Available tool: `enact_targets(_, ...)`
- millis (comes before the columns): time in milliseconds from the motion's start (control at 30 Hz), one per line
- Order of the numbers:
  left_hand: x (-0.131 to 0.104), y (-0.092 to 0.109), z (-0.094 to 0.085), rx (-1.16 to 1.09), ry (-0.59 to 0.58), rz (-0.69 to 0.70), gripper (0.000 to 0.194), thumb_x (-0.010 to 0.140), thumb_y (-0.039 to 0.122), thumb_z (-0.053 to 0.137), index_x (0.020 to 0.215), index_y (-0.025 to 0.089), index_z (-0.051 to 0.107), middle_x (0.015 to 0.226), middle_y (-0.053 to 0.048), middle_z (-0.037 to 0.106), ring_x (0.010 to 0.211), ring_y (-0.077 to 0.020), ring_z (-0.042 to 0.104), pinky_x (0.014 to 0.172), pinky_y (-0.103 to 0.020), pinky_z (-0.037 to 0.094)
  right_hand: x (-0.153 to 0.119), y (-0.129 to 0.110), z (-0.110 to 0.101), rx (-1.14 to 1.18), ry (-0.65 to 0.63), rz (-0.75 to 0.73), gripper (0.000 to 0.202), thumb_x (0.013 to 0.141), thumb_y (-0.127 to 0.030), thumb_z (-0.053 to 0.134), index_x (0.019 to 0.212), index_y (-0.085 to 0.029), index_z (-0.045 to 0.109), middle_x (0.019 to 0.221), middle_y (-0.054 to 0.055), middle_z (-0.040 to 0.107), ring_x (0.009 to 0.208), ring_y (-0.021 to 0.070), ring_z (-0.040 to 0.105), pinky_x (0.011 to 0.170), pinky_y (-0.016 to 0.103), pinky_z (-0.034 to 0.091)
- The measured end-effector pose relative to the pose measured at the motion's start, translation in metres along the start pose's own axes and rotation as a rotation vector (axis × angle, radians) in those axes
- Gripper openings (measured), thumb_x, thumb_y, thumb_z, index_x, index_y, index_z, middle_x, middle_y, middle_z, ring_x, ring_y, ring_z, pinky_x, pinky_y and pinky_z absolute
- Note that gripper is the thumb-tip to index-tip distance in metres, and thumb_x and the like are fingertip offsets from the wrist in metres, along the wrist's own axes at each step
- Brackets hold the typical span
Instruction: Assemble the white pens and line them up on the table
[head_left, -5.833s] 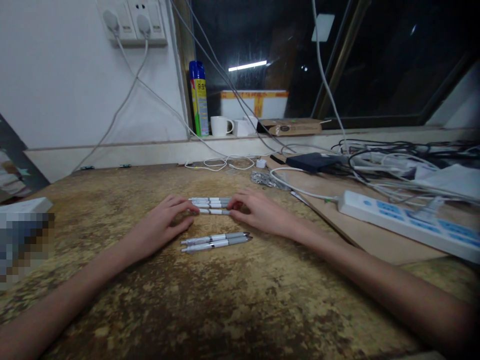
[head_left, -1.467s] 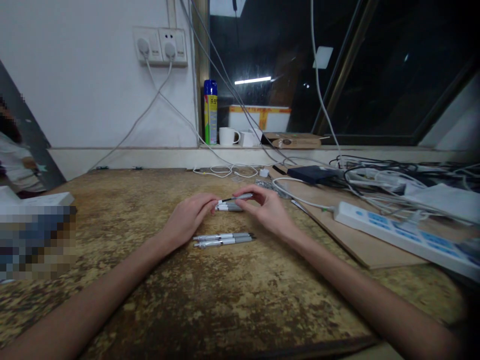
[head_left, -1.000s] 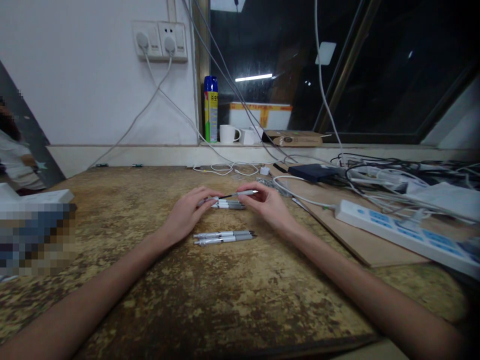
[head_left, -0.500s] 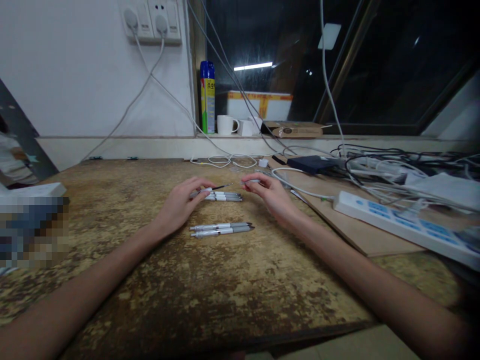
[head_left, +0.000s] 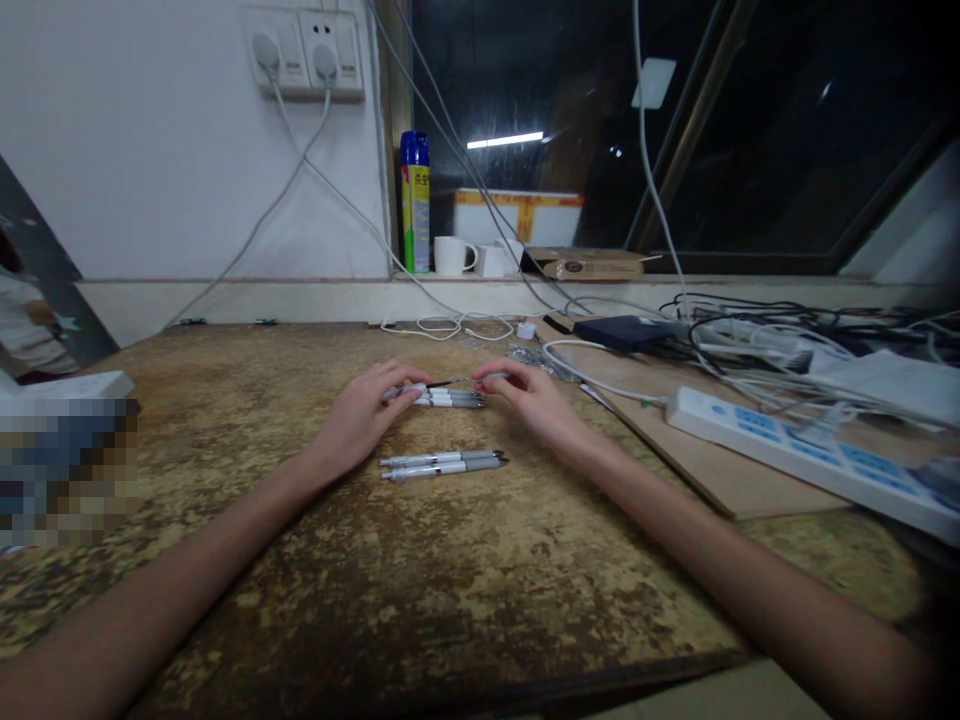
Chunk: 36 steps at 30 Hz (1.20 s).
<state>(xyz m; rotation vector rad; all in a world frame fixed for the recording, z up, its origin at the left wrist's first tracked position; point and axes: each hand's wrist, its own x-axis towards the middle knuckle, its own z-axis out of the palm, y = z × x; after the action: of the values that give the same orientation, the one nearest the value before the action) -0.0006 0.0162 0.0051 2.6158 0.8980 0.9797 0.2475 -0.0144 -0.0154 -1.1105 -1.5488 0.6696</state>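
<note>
My left hand (head_left: 375, 398) is closed on the rear part of a pen, whose dark bare refill (head_left: 448, 383) points right. Facing it, my right hand (head_left: 525, 395) pinches a small grey piece, seemingly the pen's front barrel (head_left: 495, 376). The refill's tip is at or very near the opening of that barrel; I cannot tell whether it is inside. Just under my left fingers lies a group of white and grey pens (head_left: 454, 399) side by side. Nearer to me, two more pens (head_left: 444, 464) lie parallel on the worn wooden table (head_left: 450, 580), tips to the right.
A white power strip (head_left: 810, 455) and a brown board (head_left: 720, 470) occupy the right side, with tangled cables (head_left: 750, 320) behind. Beyond my right hand sits a clear plastic bag (head_left: 536, 360). A spray can (head_left: 415, 200) and a mug (head_left: 452, 255) stand on the sill.
My right hand has moved slightly left with the front barrel, closing the gap to the refill tip. My left hand stays nearly in place, and the lying pens have not moved.
</note>
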Motion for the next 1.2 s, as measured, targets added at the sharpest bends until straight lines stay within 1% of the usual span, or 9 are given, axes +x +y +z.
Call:
enact_targets(167, -0.001, -0.001, 0.001, 0.001, 0.0, 0.011, 0.024, 0.103, 0.032, 0.049, 0.116, 0.025, 0.068, 0.115, -0.005, 0.07, 0.109, -0.0235, 0.062, 0.099, -0.042, 0.046, 0.0, 0.002, 0.002, -0.039, -0.026, -0.031, 0.015, 0.09, -0.029, 0.061, 0.094, -0.024, 0.074, 0.096, 0.005, 0.075, 0.093, 0.023, 0.067, 0.091, 0.04, 0.048)
enact_targets(367, -0.001, -0.002, 0.001, 0.014, 0.004, 0.013, 0.024, 0.103, 0.033, 0.05, 0.115, 0.024, 0.069, 0.112, -0.005, 0.07, 0.107, -0.0235, 0.063, 0.097, -0.041, 0.046, 0.0, 0.005, 0.004, -0.086, -0.047, -0.076, 0.016, 0.092, -0.034, 0.062, 0.093, -0.024, 0.074, 0.1, 0.006, 0.074, 0.095, 0.0235, 0.065, 0.089, 0.038, 0.047)
enact_targets(500, -0.002, -0.001, 0.001, 0.0, 0.008, 0.033, 0.023, 0.102, 0.032, 0.051, 0.116, 0.024, 0.069, 0.111, -0.005, 0.069, 0.107, -0.023, 0.062, 0.096, -0.04, 0.046, -0.001, 0.005, 0.005, -0.111, -0.071, -0.095, 0.021, 0.093, -0.04, 0.061, 0.089, -0.023, 0.073, 0.095, 0.006, 0.072, 0.091, 0.023, 0.063, 0.086, 0.037, 0.046)
enact_targets(600, -0.002, 0.001, 0.001, -0.012, 0.006, 0.043, 0.023, 0.102, 0.031, 0.053, 0.116, 0.024, 0.069, 0.112, -0.005, 0.069, 0.107, -0.0228, 0.062, 0.097, -0.04, 0.046, -0.003, 0.001, 0.006, -0.097, -0.087, -0.104, 0.023, 0.093, -0.041, 0.061, 0.085, -0.022, 0.072, 0.09, 0.005, 0.071, 0.086, 0.0218, 0.063, 0.082, 0.036, 0.046)
enact_targets(700, -0.001, 0.003, 0.0, -0.024, -0.009, 0.048, 0.024, 0.102, 0.032, 0.053, 0.117, 0.025, 0.07, 0.114, -0.005, 0.069, 0.109, -0.0232, 0.062, 0.097, -0.04, 0.046, -0.004, -0.003, 0.007, -0.069, -0.09, -0.089, 0.024, 0.092, -0.041, 0.062, 0.08, -0.022, 0.07, 0.085, 0.004, 0.07, 0.083, 0.0208, 0.062, 0.08, 0.034, 0.047)
enact_targets(867, -0.001, 0.007, -0.003, -0.023, -0.013, 0.053, 0.026, 0.101, 0.029, 0.054, 0.122, 0.027, 0.069, 0.115, -0.004, 0.07, 0.107, -0.0227, 0.062, 0.096, -0.039, 0.047, -0.004, -0.007, 0.006, 0.126, -0.111, 0.002, 0.03, 0.092, -0.042, 0.057, 0.072, -0.022, 0.066, 0.081, 0.004, 0.069, 0.085, 0.0213, 0.064, 0.088, 0.037, 0.05)
enact_targets(967, -0.001, 0.007, -0.004, -0.022, 0.006, 0.02, 0.025, 0.1, 0.032, 0.056, 0.12, 0.027, 0.069, 0.116, -0.003, 0.072, 0.106, -0.0229, 0.063, 0.095, -0.039, 0.047, -0.003, -0.006, 0.004, 0.167, -0.103, 0.026, 0.035, 0.093, -0.045, 0.054, 0.069, -0.021, 0.064, 0.081, 0.005, 0.069, 0.083, 0.0209, 0.064, 0.089, 0.038, 0.05)
enact_targets(1067, -0.002, 0.003, -0.005, -0.033, 0.028, -0.01, 0.025, 0.099, 0.035, 0.057, 0.12, 0.027, 0.069, 0.118, -0.004, 0.072, 0.107, -0.0228, 0.063, 0.095, -0.039, 0.048, -0.002, -0.003, 0.002, 0.153, -0.091, 0.022, 0.038, 0.093, -0.047, 0.054, 0.068, -0.02, 0.064, 0.08, 0.005, 0.069, 0.082, 0.0203, 0.063, 0.088, 0.036, 0.051)
enact_targets(1200, -0.003, -0.008, -0.012, -0.025, 0.055, -0.046, 0.028, 0.099, 0.041, 0.058, 0.12, 0.025, 0.069, 0.119, -0.005, 0.071, 0.104, -0.0229, 0.065, 0.091, -0.037, 0.051, 0.001, 0.005, -0.002, 0.145, -0.068, 0.025, 0.039, 0.094, -0.05, 0.054, 0.072, -0.019, 0.066, 0.079, 0.005, 0.068, 0.081, 0.0197, 0.063, 0.088, 0.036, 0.05)
